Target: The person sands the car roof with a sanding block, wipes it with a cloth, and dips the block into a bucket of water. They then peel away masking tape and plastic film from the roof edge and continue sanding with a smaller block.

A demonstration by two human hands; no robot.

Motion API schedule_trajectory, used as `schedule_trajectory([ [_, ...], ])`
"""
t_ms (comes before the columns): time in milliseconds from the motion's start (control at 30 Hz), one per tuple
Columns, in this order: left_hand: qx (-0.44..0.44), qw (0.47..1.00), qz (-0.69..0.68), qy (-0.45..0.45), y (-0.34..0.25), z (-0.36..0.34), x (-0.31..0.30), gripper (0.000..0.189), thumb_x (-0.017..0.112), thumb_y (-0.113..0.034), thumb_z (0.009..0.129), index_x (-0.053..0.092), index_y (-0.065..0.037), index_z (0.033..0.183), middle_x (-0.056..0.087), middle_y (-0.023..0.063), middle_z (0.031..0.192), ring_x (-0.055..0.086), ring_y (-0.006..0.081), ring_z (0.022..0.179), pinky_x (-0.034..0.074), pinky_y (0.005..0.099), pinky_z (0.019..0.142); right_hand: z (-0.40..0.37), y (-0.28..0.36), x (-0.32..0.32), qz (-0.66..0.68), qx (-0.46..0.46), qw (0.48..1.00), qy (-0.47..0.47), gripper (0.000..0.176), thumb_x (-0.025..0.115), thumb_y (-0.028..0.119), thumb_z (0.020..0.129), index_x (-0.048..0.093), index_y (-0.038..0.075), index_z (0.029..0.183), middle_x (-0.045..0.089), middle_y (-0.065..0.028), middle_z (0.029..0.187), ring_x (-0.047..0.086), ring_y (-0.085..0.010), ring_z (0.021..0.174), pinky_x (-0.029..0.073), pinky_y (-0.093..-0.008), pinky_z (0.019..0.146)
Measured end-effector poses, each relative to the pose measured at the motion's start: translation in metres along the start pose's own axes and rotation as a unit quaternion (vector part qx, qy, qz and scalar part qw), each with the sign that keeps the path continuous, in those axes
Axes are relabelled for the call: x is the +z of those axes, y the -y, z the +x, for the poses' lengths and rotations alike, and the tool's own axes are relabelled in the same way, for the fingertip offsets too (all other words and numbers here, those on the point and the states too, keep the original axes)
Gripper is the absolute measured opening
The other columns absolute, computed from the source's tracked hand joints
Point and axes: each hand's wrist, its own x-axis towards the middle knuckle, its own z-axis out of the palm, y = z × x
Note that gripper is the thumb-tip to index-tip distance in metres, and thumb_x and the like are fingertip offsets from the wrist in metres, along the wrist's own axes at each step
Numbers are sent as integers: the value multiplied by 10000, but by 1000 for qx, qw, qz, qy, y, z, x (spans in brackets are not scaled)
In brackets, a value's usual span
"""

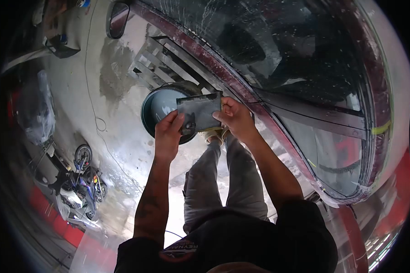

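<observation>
A dark grey, wet-looking sheet of sandpaper is stretched between my two hands in the head view. My left hand pinches its left edge between thumb and fingers. At the opposite edge, my right hand grips the sheet with the thumb on top. A thin yellowish strip shows along the lower edge; what it belongs to I cannot make out. Behind and below the sheet stands a dark round bucket with greyish liquid inside, partly hidden by the sheet and my left hand.
To the right is a dark red car with wet windows and yellow tape near its roof. A slatted stand lies beyond the bucket. A motorcycle stands at the left. A thin cable crosses the stained concrete floor.
</observation>
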Motion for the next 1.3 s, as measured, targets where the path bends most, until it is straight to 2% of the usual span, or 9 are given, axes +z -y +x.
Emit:
schedule_trajectory([
  [67, 30, 994, 104, 34, -2, 5, -4, 261, 643, -134, 1012, 702, 12, 1221, 689, -38, 895, 553, 4, 688, 443, 171, 612, -12, 18, -1, 45, -29, 999, 0, 365, 718, -7, 898, 600, -32, 1243, 726, -35, 998, 647, -81, 884, 487, -232, 792],
  [167, 50, 990, 130, 18, -20, -6, 23, 195, 665, -132, 1002, 743, -7, 1130, 653, -88, 786, 433, -35, 587, 318, 164, 516, -30, 46, -1, 109, -63, 992, 1, 373, 688, -44, 898, 593, -19, 1259, 712, -35, 987, 643, -77, 885, 492, -233, 800],
  [600, 70, 978, 189, 57, -110, -95, 93, 166, 689, -140, 988, 750, 5, 1040, 644, -64, 782, 513, 16, 639, 377, 202, 566, -116, 126, 7, 70, -108, 992, -11, 475, 703, -81, 867, 562, 12, 1311, 675, -7, 957, 628, -70, 845, 495, -230, 767],
  [667, 158, 939, 306, 21, -115, -105, 90, 191, 695, -164, 988, 751, 19, 983, 625, -66, 771, 488, 15, 665, 375, 214, 590, -128, 130, 11, 42, -107, 993, -13, 472, 704, -83, 867, 565, 11, 1308, 672, -3, 948, 626, -68, 842, 497, -230, 766],
  [767, 234, 918, 318, 47, -121, -119, 83, 231, 698, -192, 989, 742, 28, 934, 589, -67, 748, 452, 10, 682, 360, 221, 591, -143, 128, 19, -6, -119, 993, -19, 453, 702, -88, 875, 571, 6, 1299, 676, -6, 943, 632, -77, 849, 506, -241, 773],
  [967, 290, 886, 358, 58, -151, -175, 82, 316, 686, -205, 996, 673, 72, 844, 486, -73, 674, 402, 43, 655, 326, 260, 580, -191, 156, 48, -30, -162, 986, 38, 386, 680, -80, 897, 587, -6, 1264, 694, -25, 985, 644, -93, 882, 512, -256, 786],
  [1067, 320, 870, 372, 55, -161, -199, 77, 295, 685, -202, 994, 698, 61, 861, 523, -58, 669, 454, 42, 658, 387, 249, 565, -203, 166, 65, -45, -182, 982, 22, 374, 678, -68, 902, 593, 2, 1259, 691, -14, 983, 639, -86, 882, 505, -251, 786],
  [1133, 197, 939, 259, 108, -167, -213, 75, 273, 684, -193, 990, 706, 39, 849, 590, -17, 650, 551, 61, 611, 460, 244, 537, -209, 172, 74, -30, -200, 979, 4, 368, 679, -63, 904, 595, 7, 1256, 689, -8, 977, 633, -80, 877, 500, -248, 785],
  [1300, 197, 900, 375, 107, -168, -226, 39, 292, 675, -179, 988, 656, 14, 771, 657, 80, 640, 632, 126, 518, 499, 263, 498, -205, 171, 91, -44, -230, 972, 4, 351, 683, -49, 906, 598, 22, 1238, 681, 4, 966, 620, -69, 862, 490, -244, 786],
])
